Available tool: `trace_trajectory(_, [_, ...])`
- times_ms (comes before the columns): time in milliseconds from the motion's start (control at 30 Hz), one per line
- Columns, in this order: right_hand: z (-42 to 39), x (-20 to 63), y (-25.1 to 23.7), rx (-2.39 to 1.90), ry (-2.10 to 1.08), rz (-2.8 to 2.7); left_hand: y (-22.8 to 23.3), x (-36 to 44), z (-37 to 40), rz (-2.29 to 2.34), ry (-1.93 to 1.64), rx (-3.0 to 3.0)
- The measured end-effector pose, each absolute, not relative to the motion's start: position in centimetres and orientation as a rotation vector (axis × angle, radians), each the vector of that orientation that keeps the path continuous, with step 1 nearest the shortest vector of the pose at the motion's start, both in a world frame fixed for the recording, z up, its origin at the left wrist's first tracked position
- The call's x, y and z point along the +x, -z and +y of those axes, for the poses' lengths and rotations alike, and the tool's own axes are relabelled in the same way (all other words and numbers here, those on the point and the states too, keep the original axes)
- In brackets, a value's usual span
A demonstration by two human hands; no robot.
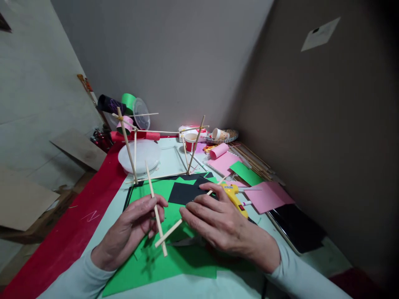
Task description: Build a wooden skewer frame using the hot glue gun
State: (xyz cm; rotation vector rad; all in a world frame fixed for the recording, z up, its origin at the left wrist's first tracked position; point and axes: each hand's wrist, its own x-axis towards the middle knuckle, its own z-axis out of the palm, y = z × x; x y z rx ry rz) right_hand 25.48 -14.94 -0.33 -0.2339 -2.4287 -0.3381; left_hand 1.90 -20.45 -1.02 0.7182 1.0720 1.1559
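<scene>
the left hand (132, 224) pinches one stick (159, 227), the right hand (226, 220) another stick (171, 231) (near ends crossing), fingers gripping both, above a green sheet (183, 265).

Glue gun (232, 193) behind right hand (222, 219)

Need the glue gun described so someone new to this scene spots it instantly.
Start at the large green sheet on the near part of the table. At its right side, just left of the nearest pink sheet, lies the glue gun. Its chunky yellow body and red switch set it apart from those flat sheets.
</scene>
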Motion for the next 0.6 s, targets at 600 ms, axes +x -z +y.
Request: trace_trajectory(600, [-20.7,22.6,2.1,-0.058,0.379,-2.500,2.0,-1.8,-26.2,1.477,-1.123,0.703])
